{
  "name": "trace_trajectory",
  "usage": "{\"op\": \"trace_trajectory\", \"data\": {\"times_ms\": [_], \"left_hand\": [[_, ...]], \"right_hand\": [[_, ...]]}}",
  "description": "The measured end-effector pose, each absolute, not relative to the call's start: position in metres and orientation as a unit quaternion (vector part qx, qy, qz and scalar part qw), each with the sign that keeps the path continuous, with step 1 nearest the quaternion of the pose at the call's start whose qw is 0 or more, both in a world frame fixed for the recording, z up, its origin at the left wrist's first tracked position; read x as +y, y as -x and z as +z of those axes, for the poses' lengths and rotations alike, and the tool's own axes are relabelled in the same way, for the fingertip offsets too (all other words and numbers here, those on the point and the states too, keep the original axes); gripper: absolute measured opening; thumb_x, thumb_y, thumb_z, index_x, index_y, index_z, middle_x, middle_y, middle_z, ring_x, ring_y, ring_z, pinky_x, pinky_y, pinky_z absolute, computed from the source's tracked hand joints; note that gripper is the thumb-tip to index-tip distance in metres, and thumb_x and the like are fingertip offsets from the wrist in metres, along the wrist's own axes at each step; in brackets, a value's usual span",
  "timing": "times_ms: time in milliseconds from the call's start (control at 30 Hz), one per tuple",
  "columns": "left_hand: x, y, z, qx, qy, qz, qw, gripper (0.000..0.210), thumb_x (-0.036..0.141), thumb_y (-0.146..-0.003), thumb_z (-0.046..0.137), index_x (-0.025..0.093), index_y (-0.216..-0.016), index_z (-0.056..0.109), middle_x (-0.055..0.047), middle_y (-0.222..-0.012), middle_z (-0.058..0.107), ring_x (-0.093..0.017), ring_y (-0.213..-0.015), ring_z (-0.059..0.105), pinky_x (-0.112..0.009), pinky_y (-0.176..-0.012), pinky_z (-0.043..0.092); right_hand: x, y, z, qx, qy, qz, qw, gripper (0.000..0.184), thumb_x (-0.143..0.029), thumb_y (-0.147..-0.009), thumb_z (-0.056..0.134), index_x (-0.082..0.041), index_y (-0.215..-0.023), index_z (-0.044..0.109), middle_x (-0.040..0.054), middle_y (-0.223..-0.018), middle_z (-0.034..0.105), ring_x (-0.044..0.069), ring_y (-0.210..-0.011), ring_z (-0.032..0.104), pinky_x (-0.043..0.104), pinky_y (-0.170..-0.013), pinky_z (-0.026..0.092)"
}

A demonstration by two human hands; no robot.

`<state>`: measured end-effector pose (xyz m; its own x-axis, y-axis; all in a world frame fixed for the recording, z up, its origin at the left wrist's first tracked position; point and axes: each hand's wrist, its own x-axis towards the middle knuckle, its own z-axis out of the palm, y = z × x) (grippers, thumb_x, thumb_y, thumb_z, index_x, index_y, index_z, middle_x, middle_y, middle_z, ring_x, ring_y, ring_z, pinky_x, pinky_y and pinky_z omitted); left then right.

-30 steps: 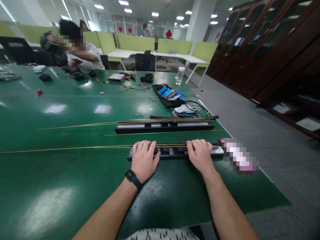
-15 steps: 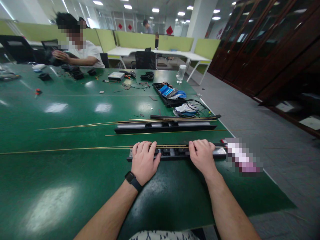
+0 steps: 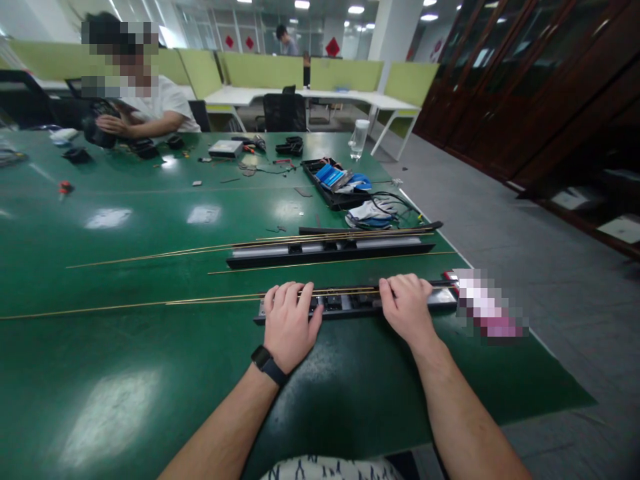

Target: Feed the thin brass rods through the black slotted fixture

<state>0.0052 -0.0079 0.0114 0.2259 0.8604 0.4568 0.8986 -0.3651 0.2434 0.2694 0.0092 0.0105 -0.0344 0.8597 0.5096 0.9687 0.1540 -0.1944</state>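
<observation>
A long black channel-shaped rail (image 3: 357,311) with dark blocks in it lies across the green table (image 3: 165,360) in front of me. Thin brass-coloured rods (image 3: 210,299) run along its top and stick out far to the left. My left hand (image 3: 290,327), wearing a dark watch, grips the rail near its left end, fingers curled over the far edge and thumb on the near side. Closer to the right end, my right hand (image 3: 409,310) is closed over the rail and rods, its fingertips hidden behind it.
Behind lies a second black rail (image 3: 370,251) with more thin rods. Farther back are a white glove (image 3: 373,212), a black tray (image 3: 320,180) with blue items, and a clear bottle (image 3: 359,140). A co-worker (image 3: 160,110) sits across at the left, holding a dark object.
The camera view has shifted slightly, and the rail's right end sits a little higher in view. Both hands keep their places on the rail. The co-worker's hands have moved slightly.
</observation>
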Motion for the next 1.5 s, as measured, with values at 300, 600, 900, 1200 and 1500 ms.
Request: {"op": "trace_trajectory", "data": {"times_ms": [300,600,900,1200,1500], "left_hand": [[-0.0091,-0.0049,0.0136,-0.564,0.782,-0.263,0.029,0.037,0.036,-0.098,0.056,0.021,-0.131,0.063,-0.013,-0.126,0.068,-0.031,-0.124,0.056,-0.053,-0.115,0.030],[-0.0085,-0.0056,0.0141,-0.568,0.781,-0.258,0.027,0.039,0.035,-0.096,0.059,0.021,-0.132,0.065,-0.013,-0.126,0.069,-0.031,-0.124,0.058,-0.054,-0.113,0.033],[-0.0089,-0.0048,0.0138,-0.572,0.782,-0.248,0.020,0.040,0.036,-0.098,0.057,0.021,-0.133,0.063,-0.013,-0.128,0.068,-0.031,-0.126,0.056,-0.053,-0.116,0.030],[-0.0090,-0.0048,0.0141,-0.572,0.781,-0.249,0.019,0.039,0.037,-0.098,0.056,0.022,-0.133,0.063,-0.013,-0.128,0.067,-0.032,-0.126,0.056,-0.054,-0.115,0.029],[-0.0088,-0.0055,0.0135,-0.572,0.782,-0.248,0.019,0.040,0.037,-0.097,0.056,0.021,-0.134,0.063,-0.013,-0.128,0.067,-0.032,-0.126,0.055,-0.055,-0.115,0.030]], "right_hand": [[0.0089,-0.2644,0.0119,-0.726,0.633,-0.081,0.258,0.039,-0.036,-0.106,0.040,-0.021,-0.072,0.054,0.0042,-0.076,0.065,0.020,-0.084,0.051,0.039,-0.086,0.026],[0.0082,-0.2679,0.0084,-0.716,0.640,-0.091,0.264,0.039,-0.035,-0.105,0.043,-0.021,-0.069,0.052,0.0030,-0.071,0.060,0.020,-0.083,0.049,0.039,-0.087,0.025],[0.0086,-0.2686,0.0055,-0.712,0.644,-0.103,0.262,0.038,-0.033,-0.104,0.044,-0.021,-0.069,0.052,0.0032,-0.072,0.061,0.020,-0.085,0.049,0.040,-0.089,0.025],[0.0080,-0.2674,0.0071,-0.711,0.647,-0.101,0.256,0.038,-0.034,-0.103,0.045,-0.021,-0.069,0.051,0.0040,-0.072,0.061,0.021,-0.086,0.049,0.040,-0.088,0.026],[0.0079,-0.2672,0.0063,-0.713,0.644,-0.101,0.260,0.038,-0.034,-0.104,0.043,-0.021,-0.069,0.051,0.0039,-0.073,0.061,0.021,-0.085,0.049,0.040,-0.087,0.025]]}}
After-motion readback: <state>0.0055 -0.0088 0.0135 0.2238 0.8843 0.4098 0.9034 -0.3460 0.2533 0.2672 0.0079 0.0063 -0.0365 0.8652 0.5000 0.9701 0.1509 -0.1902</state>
